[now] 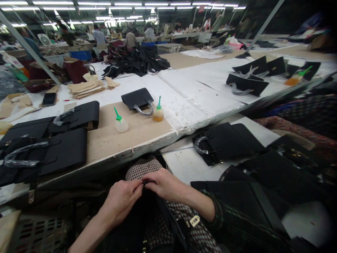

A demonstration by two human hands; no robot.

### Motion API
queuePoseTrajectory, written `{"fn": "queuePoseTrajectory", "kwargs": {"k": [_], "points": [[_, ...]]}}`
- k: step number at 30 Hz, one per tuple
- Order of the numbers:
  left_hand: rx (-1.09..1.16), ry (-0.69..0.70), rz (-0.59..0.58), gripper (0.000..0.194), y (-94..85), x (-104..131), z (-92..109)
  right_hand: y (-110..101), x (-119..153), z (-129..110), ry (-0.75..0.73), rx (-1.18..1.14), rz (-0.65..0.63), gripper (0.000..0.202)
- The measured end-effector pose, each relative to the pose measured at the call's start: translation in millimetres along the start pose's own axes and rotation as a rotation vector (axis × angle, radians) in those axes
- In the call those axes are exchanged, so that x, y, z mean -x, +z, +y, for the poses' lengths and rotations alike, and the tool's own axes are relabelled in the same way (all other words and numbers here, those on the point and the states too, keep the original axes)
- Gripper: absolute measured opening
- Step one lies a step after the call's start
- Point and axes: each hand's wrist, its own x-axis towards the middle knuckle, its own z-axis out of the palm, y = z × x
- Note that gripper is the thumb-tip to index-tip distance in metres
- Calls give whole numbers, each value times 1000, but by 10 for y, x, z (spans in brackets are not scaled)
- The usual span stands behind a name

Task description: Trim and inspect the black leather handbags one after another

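Note:
A black handbag (131,225) rests on my lap over a checked cloth (146,167). My left hand (123,196) is closed, thumb and fingers pinching a thin black part at the bag's upper edge. Right beside it, my right hand (164,183) is also closed on that same dark strip, its fingertips nearly touching the left ones. Whether the strip is a strap or the bag's rim, I cannot tell. Lower right on the bag hangs a pale tag (195,220) near gold-coloured metal fittings. The rest of the bag is dark and partly hidden by my hands and forearms.
On the worktable (181,95) stand a clear glue bottle (121,125) and an amber one (158,114), by a small black bag (138,98). More black bags lie at left (65,151) and right (226,140). A plastic crate (42,232) sits lower left.

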Motion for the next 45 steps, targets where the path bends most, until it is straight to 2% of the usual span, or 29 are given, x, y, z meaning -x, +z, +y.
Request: {"fn": "queuePoseTrajectory", "kwargs": {"k": [8, 15, 22, 31, 34, 38, 41, 45], "points": [[307, -109, -36, 40, 19, 209, -247, 36, 48, 57, 25, -70, 9, 23], [345, -250, -52, 43, 115, 488, -474, -9, 46, 36, 27, -113, -19, 20], [436, -224, -50, 43, 147, 604, -446, 18, 17, 112, 67, -192, -58, 21], [481, -179, -50, 42, 78, 663, -414, -106, 41, -19, -58, -90, -147, 30], [491, -181, -58, 39, 58, 660, -388, -83, 50, -53, -49, -177, -165, 29], [331, -162, -111, 35, 30, 609, -349, -14, 130, -31, 9, -343, -106, 32], [250, -147, -159, 30, 25, 582, -335, 15, 292, 48, 86, -541, -15, 39], [206, -148, -161, 30, 35, 580, -331, 74, 610, 185, 235, -823, 50, 46]]}}
